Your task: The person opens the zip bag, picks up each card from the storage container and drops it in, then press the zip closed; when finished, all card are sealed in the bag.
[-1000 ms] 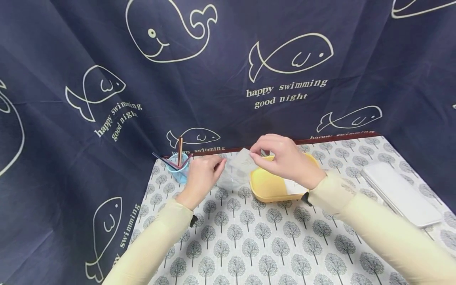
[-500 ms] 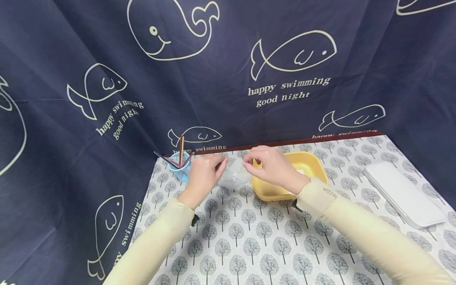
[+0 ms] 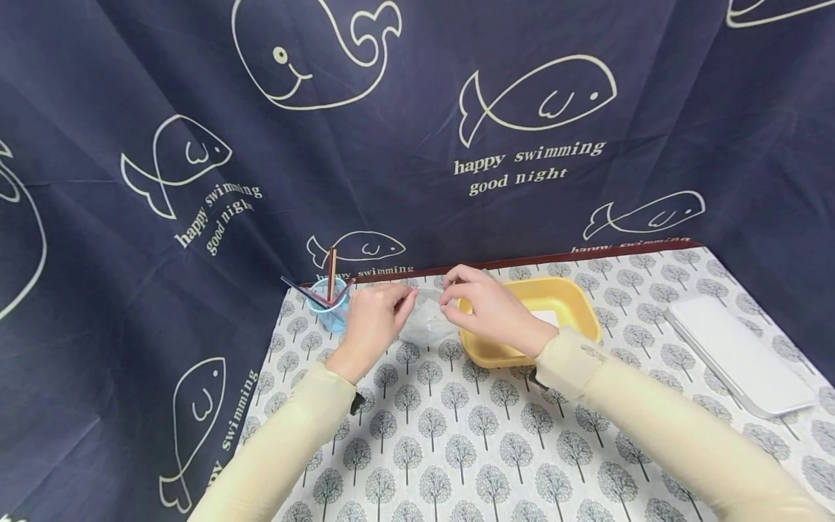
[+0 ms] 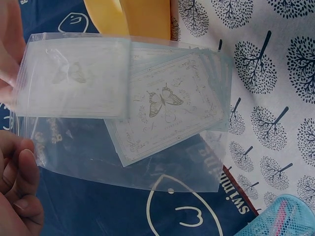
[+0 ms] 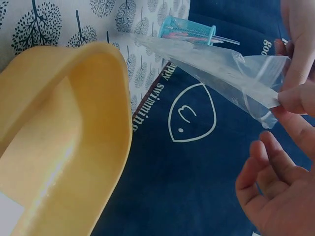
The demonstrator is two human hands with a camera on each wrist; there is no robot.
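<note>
My left hand (image 3: 375,319) pinches the edge of a clear plastic bag (image 4: 197,172) near its mouth. Inside the bag lie several white cards (image 4: 165,101) with a butterfly print and pale blue edges. Another card (image 4: 74,78) is partly in at the mouth, seen through the film. My right hand (image 3: 485,308) is at that mouth, thumb and a finger on the card's outer edge; in the right wrist view its other fingers curl loosely below. From the head view my hands hide much of the bag.
Under my right forearm stands a yellow basin (image 3: 577,304) with a white piece (image 3: 546,317) inside. Left of my left hand is a blue mesh cup (image 3: 334,319) holding pens. A white flat case (image 3: 740,355) lies at the right on the tree-print tablecloth (image 3: 483,435).
My right hand has moved left and slightly down, taking the card from above the basin into the bag's mouth. My left hand has stayed nearly in place on the bag.
</note>
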